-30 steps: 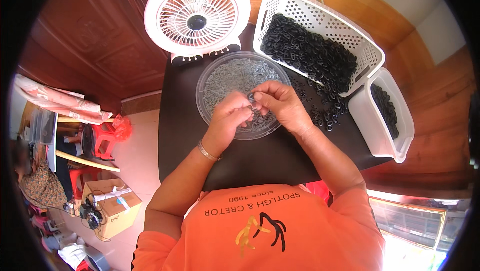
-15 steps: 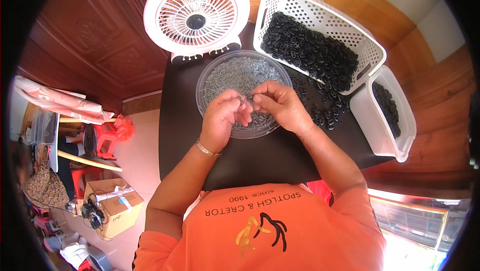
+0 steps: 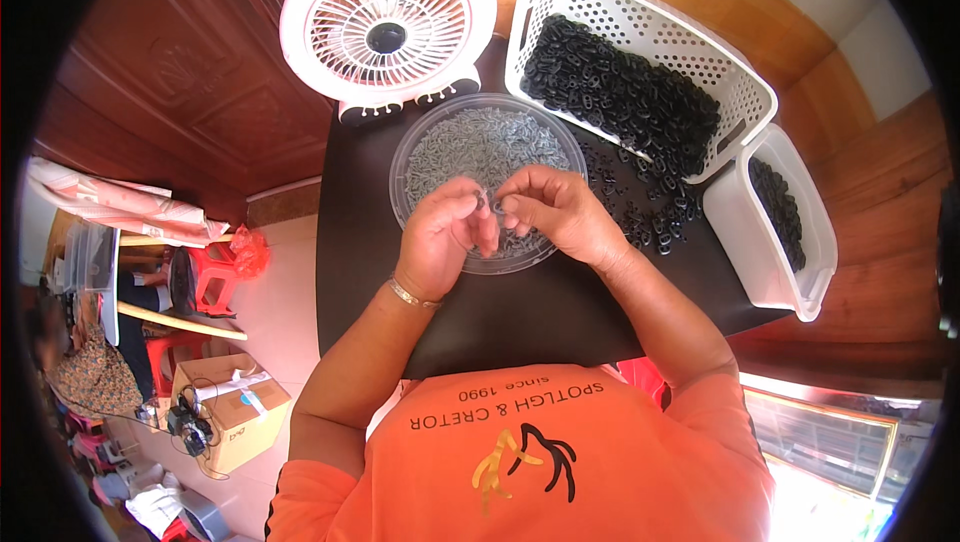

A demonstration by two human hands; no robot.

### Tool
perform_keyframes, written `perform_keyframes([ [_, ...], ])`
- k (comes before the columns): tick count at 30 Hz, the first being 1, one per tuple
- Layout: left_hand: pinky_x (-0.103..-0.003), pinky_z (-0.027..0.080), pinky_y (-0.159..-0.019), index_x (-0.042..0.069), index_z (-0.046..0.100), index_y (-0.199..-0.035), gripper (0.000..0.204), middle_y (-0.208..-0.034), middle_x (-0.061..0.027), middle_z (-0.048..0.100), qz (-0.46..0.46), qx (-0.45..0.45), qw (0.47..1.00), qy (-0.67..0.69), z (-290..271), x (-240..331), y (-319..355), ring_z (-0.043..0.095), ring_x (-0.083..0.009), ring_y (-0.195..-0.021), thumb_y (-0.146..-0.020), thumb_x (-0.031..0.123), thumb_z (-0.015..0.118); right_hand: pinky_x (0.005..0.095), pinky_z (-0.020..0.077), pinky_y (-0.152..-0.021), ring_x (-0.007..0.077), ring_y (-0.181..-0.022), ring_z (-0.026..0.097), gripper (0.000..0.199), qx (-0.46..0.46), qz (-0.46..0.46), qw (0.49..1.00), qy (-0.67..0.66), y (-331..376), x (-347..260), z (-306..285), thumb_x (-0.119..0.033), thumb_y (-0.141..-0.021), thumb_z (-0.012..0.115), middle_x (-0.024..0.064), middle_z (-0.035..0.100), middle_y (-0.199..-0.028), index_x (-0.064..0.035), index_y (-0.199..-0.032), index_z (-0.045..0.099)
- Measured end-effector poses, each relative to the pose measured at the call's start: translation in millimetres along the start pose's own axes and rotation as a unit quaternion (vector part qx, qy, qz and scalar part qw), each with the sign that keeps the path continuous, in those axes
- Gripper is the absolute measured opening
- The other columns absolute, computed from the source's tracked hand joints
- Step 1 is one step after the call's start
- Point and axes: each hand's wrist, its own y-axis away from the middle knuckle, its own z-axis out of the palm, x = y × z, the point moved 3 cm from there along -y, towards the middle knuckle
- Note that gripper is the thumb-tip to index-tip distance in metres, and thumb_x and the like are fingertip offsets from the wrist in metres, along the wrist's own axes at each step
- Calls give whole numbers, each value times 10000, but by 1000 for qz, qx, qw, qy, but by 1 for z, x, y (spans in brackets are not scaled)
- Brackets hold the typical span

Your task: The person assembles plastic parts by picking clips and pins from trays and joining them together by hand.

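Over a round clear tub [image 3: 398, 197] of small grey elongated pieces [image 3: 490, 137], my two hands meet, fingertips close together. My left hand [image 3: 438, 232] has its thumb and forefinger pinched on a small grey piece [image 3: 483, 199], the other fingers loosely curled. My right hand [image 3: 562, 214] is closed in a pinch beside it, thumb against forefinger; whatever sits between those tips is too small to name. Right of the tub, loose small black oval links [image 3: 660, 212] lie scattered on the dark table [image 3: 480, 327].
A perforated white basket [image 3: 690, 37] lies tilted at the back right, black oval links spilling from it. Beside it stands a white bin [image 3: 735, 232] with more links. A white animal-shaped fan [image 3: 290, 32] stands behind the tub. A cardboard box [image 3: 245, 432] sits on the floor at left.
Both hands stay over the tub with their fingertips close together. My right hand has shifted slightly left and down. The whole view has moved a little.
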Motion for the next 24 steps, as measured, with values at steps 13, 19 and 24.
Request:
perform_keyframes([
  [13, -284, 451, -586, 39, 495, -838, 167, -721, -92, 553, 18, 42, 998, -53, 5, 5, 1, 564, -196, -652, -894, 194, 470, 228, 476, -650, 85, -691, 565, 132, 26, 1, 999, -43, -1, 6, -2, -59, -873, 610, 45, 634, -808, 30, -970, 612],
  [19, -281, 459, -592, 35, 501, -847, 162, -725, -89, 561, 21, 42, 997, -59, 5, 5, 0, 569, -187, -651, -901, 185, 470, 229, 479, -658, 86, -711, 570, 185, 31, -7, 999, -26, 1, 1, 1, -25, -868, 594, 49, 634, -830, 47, -1039, 595],
  [24, -274, 454, -592, 30, 531, -867, 159, -734, -85, 573, 17, 45, 997, -66, 3, 4, 1, 573, -181, -659, -898, 178, 485, 231, 489, -673, 106, -734, 594, 229, 6, 20, 999, -45, -1, 0, 1, -37, -854, 606, 63, 636, -850, 39, -1069, 586],
])
